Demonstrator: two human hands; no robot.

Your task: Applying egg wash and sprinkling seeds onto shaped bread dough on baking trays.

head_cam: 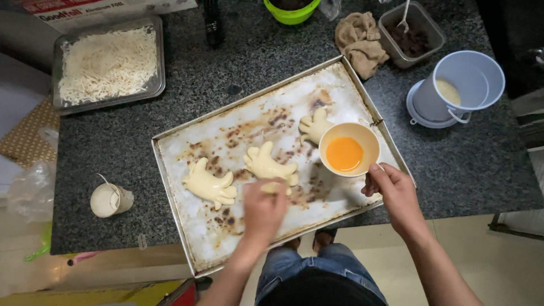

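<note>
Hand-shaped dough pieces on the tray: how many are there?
3. One dough piece lies left, one in the middle under the left hand, one beside the bowl. None seems hidden.

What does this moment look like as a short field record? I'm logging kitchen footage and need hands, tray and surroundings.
left hand: over the middle dough piece, seemingly holding a small tool; grip unclear
right hand: holds the bowl of beaten egg by its rim
baking tray: stained, holds three hand-shaped dough pieces
counter: dark speckled stone
nearby: pan of shredded cheese, white bucket, crumpled cloth
</note>
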